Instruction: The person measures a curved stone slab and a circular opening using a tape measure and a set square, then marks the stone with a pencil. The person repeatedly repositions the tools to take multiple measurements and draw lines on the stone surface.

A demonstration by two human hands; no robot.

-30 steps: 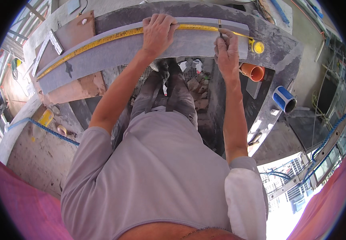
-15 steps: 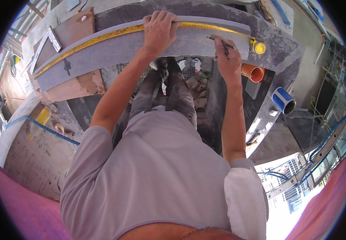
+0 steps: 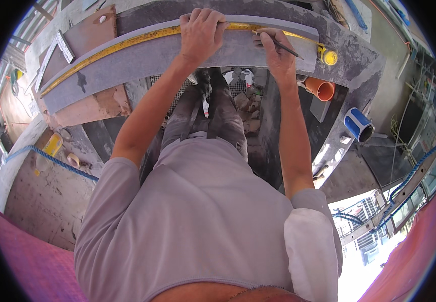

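Observation:
A long grey slab (image 3: pixel 127 63) lies across the work surface ahead of me. Along its far part runs the yellow blade of a tape measure (image 3: pixel 137 38), whose round yellow case (image 3: pixel 330 57) rests just past the slab's right end. My left hand (image 3: pixel 201 35) is closed over the blade near the slab's middle, pressing it down, with the fingers curled over the far edge. In my right hand (image 3: pixel 279 58) a dark pencil (image 3: pixel 288 49) is gripped between thumb and fingers. Its tip points left, right at the blade's near edge. My right hand hides some of the blade.
Brown boards (image 3: pixel 97 108) stick out around the slab's left end, with a metal angle (image 3: pixel 64 48) on one. On the right are an orange pipe (image 3: pixel 321 89) and a blue-and-white container (image 3: pixel 358 123). Blue rope (image 3: pixel 61 163) crosses at left. Rubble (image 3: pixel 250 108) lies by my feet.
My right hand has moved left along the slab with the pencil, bringing the tip to the tape's edge. The left hand stays in place on the blade.

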